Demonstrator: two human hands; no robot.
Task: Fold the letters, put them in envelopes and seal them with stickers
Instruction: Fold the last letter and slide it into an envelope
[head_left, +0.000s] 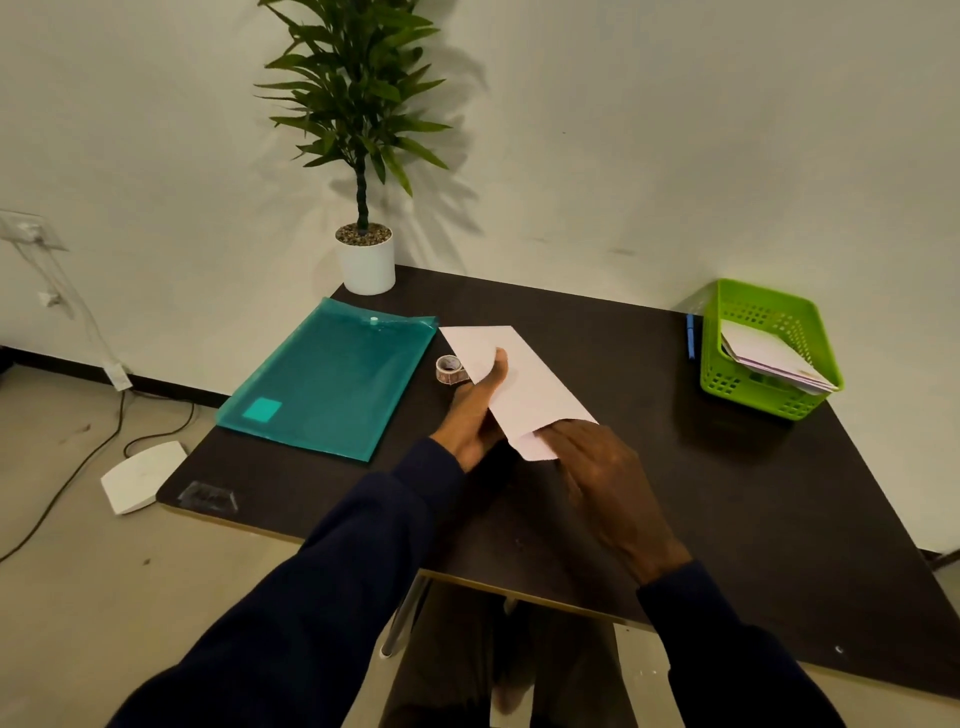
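envelope (519, 384) held above dark table (727, 493), centre | left hand (475, 415) pinches its left edge, thumb on top | right hand (597, 467) fingertips pressed together at its near open end | sticker roll (450, 369) just left | teal folder (332, 374) farther left | green basket (753, 395) of envelopes far right

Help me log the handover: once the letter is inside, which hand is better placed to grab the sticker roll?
Probably the left hand: the sticker roll sits just beside it, while the right hand is at the envelope mouth, farther away.
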